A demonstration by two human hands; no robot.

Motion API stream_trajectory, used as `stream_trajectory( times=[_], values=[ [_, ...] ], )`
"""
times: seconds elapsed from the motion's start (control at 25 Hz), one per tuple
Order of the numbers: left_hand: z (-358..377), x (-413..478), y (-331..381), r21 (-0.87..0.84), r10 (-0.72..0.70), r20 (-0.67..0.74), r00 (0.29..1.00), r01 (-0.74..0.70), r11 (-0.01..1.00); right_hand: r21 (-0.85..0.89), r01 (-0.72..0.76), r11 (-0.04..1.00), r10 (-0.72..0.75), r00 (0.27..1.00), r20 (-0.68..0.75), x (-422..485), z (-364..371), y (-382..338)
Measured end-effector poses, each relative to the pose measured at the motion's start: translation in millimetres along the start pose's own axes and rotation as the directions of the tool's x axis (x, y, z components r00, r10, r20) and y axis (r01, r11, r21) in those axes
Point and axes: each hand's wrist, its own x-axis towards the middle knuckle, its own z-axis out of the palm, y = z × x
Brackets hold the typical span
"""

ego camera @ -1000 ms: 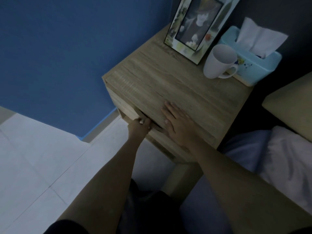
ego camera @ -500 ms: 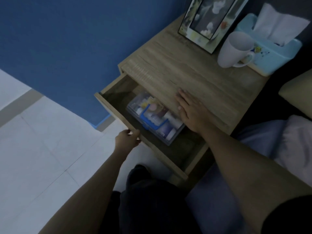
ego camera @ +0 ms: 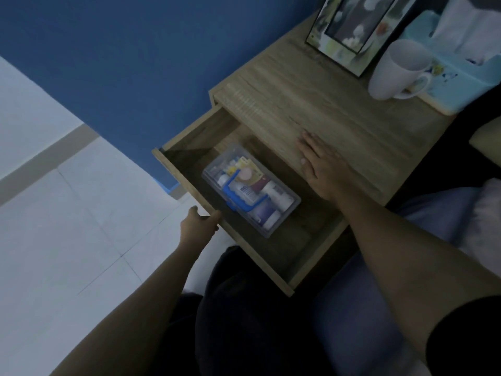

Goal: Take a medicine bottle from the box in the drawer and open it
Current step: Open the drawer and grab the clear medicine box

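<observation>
Gripping the front edge of the drawer [ego camera: 217,202] with the left hand [ego camera: 199,226], fingers curled over the rim and clamped on it; pressing the right hand [ego camera: 322,165] flat on the tabletop [ego camera: 339,109], fingers spread and holding nothing. Lying inside the drawer, near its middle, the clear box [ego camera: 250,189] with its blue clasp, lid seemingly closed, several bottles and packets packed tight within; telling one particular medicine bottle apart not being possible in this dim light. Risking, by judgement, pulling the drawer too far and tipping it off its runners, or picking the wrong bottle in the gloom, or spilling the crowded contents when popping the lid one-handed. Standing at the tabletop's far end, a mug [ego camera: 398,70], a picture frame [ego camera: 349,31] and a tissue box [ego camera: 461,77], all well apart from the hands. Surrounding everything, a blue wall, pale floor tiles, bedding to the right.
</observation>
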Motion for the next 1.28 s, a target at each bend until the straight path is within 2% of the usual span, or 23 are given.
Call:
stream_trajectory(
  times=[0.08,0.16,0.2,0.28,0.32,0.36,0.48,0.56,0.64,0.68,0.76,0.8,0.84,0.88,0.92,1.0,1.12,1.28],
  values=[
    [1,-5,4,0.030,0.125,-0.200,0.972,-0.121,0.992,-0.008,-0.002,1.000,0.002,1.000,-0.010,-1,0,1],
    [-3,-3,18,0.098,0.343,-0.362,0.867,-0.331,0.939,-0.010,0.000,1.000,0.000,1.000,-0.030,-1,2,2],
    [-6,3,27,0.194,0.461,-0.377,0.803,-0.418,0.887,-0.012,-0.001,1.000,0.000,0.999,-0.041,-1,3,1],
    [-11,19,48,0.407,0.650,-0.319,0.690,-0.519,0.751,-0.041,-0.007,0.999,0.005,0.998,-0.055,-1,5,-2],
    [-12,28,58,0.487,0.713,-0.270,0.647,-0.547,0.681,-0.073,-0.019,0.997,0.014,0.998,-0.063,-1,4,-3],
    [-13,38,68,0.533,0.741,-0.210,0.638,-0.560,0.634,-0.119,-0.038,0.992,0.028,0.996,-0.081,-2,3,-5],
    [-16,69,89,0.566,0.641,0.067,0.765,-0.558,0.607,-0.224,-0.139,0.965,0.086,0.969,-0.231,-14,7,-28],
    [-18,83,90,0.594,0.511,0.257,0.821,-0.551,0.586,-0.108,-0.215,0.971,0.173,0.936,-0.307,-31,22,-60],
    [-18,89,87,0.579,0.446,0.337,0.829,-0.557,0.595,0.085,-0.342,0.936,0.351,0.891,-0.287,-48,42,-95],
    [-17,91,86,0.567,0.435,0.348,0.831,-0.556,0.608,0.171,-0.448,0.877,0.479,0.843,-0.245,-53,51,-109],
    [-16,92,85,0.580,0.440,0.351,0.826,-0.561,0.590,0.304,-0.689,0.658,0.737,0.671,-0.076,-58,66,-127],
    [-16,93,85,0.592,0.444,0.354,0.823,-0.565,0.574,0.376,-0.767,0.519,0.816,0.576,0.047,-57,70,-132],
    [-17,94,86,0.594,0.443,0.359,0.822,-0.567,0.571,0.454,-0.801,0.391,0.843,0.509,0.172,-57,73,-136],
    [-17,94,86,0.592,0.436,0.366,0.822,-0.567,0.573,0.528,-0.799,0.288,0.828,0.484,0.282,-56,76,-138],
    [-17,95,87,0.592,0.428,0.375,0.822,-0.568,0.571,0.586,-0.781,0.218,0.798,0.488,0.353,-55,78,-139],
    [-19,96,89,0.582,0.418,0.396,0.817,-0.576,0.575,0.634,-0.752,0.180,0.782,0.500,0.372,-54,79,-139],
    [-27,92,94,0.553,0.418,0.437,0.797,-0.604,0.574,0.628,-0.746,0.223,0.803,0.506,0.316,-59,69,-143],
    [-49,65,108,0.556,0.468,0.400,0.788,-0.615,0.560,0.684,-0.670,0.289,0.782,0.578,0.236,-73,41,-162]
  ],
)
